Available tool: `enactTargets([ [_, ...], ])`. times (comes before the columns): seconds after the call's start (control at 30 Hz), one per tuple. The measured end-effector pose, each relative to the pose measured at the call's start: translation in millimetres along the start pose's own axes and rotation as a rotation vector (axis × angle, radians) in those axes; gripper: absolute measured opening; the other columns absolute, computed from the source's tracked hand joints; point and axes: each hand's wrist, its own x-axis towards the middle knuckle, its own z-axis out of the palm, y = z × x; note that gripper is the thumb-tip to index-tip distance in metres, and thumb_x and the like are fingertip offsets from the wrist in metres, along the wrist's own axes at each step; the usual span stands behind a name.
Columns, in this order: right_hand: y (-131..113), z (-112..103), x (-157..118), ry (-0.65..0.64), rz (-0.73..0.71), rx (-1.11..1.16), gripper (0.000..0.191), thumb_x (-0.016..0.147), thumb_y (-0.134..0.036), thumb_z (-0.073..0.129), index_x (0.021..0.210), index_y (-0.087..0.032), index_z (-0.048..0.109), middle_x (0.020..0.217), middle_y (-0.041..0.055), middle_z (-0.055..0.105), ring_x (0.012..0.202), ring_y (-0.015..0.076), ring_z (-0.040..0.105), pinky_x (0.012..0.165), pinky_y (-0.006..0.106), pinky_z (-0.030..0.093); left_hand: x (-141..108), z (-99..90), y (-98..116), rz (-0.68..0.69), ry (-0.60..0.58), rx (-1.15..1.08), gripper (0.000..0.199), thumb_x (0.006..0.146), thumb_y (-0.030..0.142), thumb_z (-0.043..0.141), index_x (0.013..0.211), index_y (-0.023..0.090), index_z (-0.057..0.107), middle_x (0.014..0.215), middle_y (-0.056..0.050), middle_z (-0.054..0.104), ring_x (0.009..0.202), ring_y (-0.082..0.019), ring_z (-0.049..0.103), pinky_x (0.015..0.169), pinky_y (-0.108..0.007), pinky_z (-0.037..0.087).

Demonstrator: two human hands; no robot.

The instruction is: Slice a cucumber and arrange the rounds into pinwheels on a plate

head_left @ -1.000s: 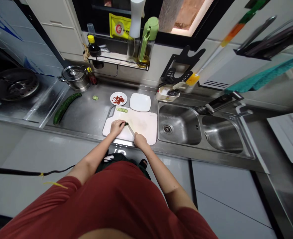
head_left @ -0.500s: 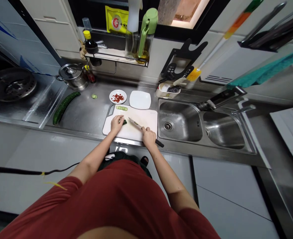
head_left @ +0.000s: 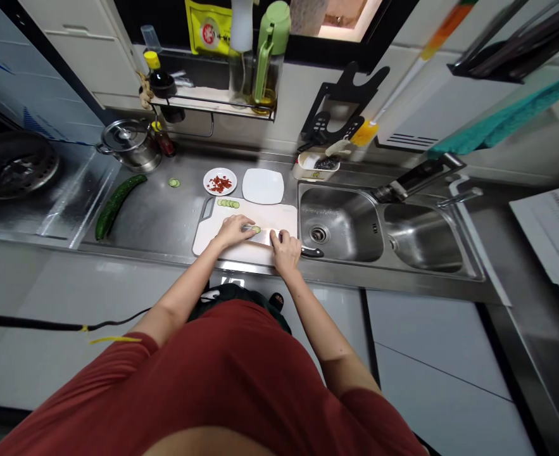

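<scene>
Knife staying firm in my closed right grip over cutting board; cucumber slice lying at my half-curled left grip, whether pinched I'm not managing to tell. Best keeping knife steady, fingertips off edge, handling slice lightly.

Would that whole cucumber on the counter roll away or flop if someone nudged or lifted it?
The cucumber looks bent, so it would probably rock rather than roll on the metal counter. Thick-bodied, it should stay fairly stiff; being long, it may dip if held near one end.
</scene>
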Motion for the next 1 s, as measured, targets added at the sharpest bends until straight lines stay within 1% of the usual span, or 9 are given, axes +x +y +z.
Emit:
enactTargets([
  [0.13,1.8,-4.7,-0.4,-0.090,0.008,-0.009,0.042,0.096,-0.022,0.038,0.136,-0.030,0.050,0.127,0.0119,0.048,0.090,0.0225,0.041,0.081,0.036,0.025,3.2,2.4,0.9,0.002,-0.052,-0.007,0.033,0.080,0.048,0.062,0.100,0.025,0.072,0.106,-0.004,0.068,0.100,-0.022,0.060,0.093,-0.034,0.044],
  [0.27,0.7,-14.4,0.2,-0.226,0.038,-0.004,0.047,0.096,-0.022,0.035,0.142,-0.030,0.044,0.134,0.0127,0.043,0.098,0.0249,0.040,0.086,0.037,0.025,5.3,8.5,-2.7,0.009,-0.051,-0.046,0.032,0.080,0.044,0.063,0.102,0.024,0.072,0.106,-0.005,0.068,0.100,-0.023,0.061,0.091,-0.033,0.045],
  [0.33,-0.3,-18.2,0.4,-0.268,0.048,0.009,0.048,0.096,-0.021,0.035,0.143,-0.029,0.042,0.136,0.0132,0.042,0.100,0.0258,0.040,0.088,0.038,0.025,5.6,11.8,-4.9,0.007,-0.040,-0.063,0.030,0.079,0.042,0.064,0.102,0.024,0.072,0.106,-0.005,0.068,0.100,-0.022,0.061,0.090,-0.033,0.046],
  [0.5,-1.7,-16.5,-2.4,-0.290,0.044,0.007,0.048,0.096,-0.022,0.033,0.143,-0.028,0.042,0.135,0.0132,0.041,0.099,0.0253,0.040,0.088,0.038,0.025,6.2,18.4,-7.7,0.036,-0.018,-0.139,0.022,0.076,0.035,0.068,0.094,0.023,0.071,0.099,-0.003,0.068,0.094,-0.020,0.062,0.087,-0.031,0.047],
  [0.7,-1.6,-10.7,-6.3,-0.314,0.041,-0.006,0.044,0.099,-0.024,0.028,0.140,-0.029,0.044,0.131,0.0119,0.043,0.097,0.0232,0.044,0.084,0.036,0.028,7.0,22.5,-4.4,0.028,0.011,-0.191,0.009,0.075,0.028,0.067,0.080,0.020,0.068,0.088,-0.001,0.067,0.085,-0.017,0.061,0.082,-0.029,0.047],
  [0.77,-1.2,-12.1,-6.2,-0.349,0.053,-0.005,0.043,0.099,-0.023,0.029,0.138,-0.029,0.046,0.126,0.0116,0.046,0.097,0.0225,0.046,0.084,0.035,0.029,8.5,21.9,-8.5,-0.043,0.063,-0.221,0.010,0.076,0.029,0.065,0.080,0.020,0.067,0.085,-0.001,0.067,0.081,-0.016,0.061,0.077,-0.028,0.047],
  [0.83,-0.2,-13.6,-6.2,-0.405,0.079,0.002,0.041,0.098,-0.023,0.031,0.134,-0.029,0.049,0.119,0.0113,0.049,0.097,0.0217,0.049,0.084,0.034,0.031,11.8,20.3,-18.7,-0.198,0.167,-0.258,0.014,0.077,0.032,0.064,0.083,0.020,0.066,0.082,-0.001,0.068,0.075,-0.015,0.060,0.071,-0.027,0.046],
  [0.9,1.5,-13.5,-6.4,-0.459,0.120,0.017,0.038,0.099,-0.024,0.032,0.131,-0.028,0.051,0.115,0.0107,0.051,0.096,0.0207,0.053,0.082,0.032,0.034,17.0,18.6,-34.4,-0.368,0.292,-0.282,0.018,0.076,0.035,0.065,0.084,0.019,0.066,0.079,-0.001,0.068,0.073,-0.015,0.060,0.068,-0.026,0.046],
  [1.0,4.6,-9.9,-6.5,-0.505,0.191,0.061,0.036,0.100,-0.027,0.029,0.129,-0.026,0.052,0.114,0.0097,0.053,0.091,0.0191,0.058,0.078,0.029,0.039,27.2,17.6,-60.3,-0.511,0.371,-0.281,0.021,0.071,0.036,0.069,0.084,0.019,0.066,0.077,-0.002,0.067,0.070,-0.014,0.060,0.066,-0.026,0.045],
])
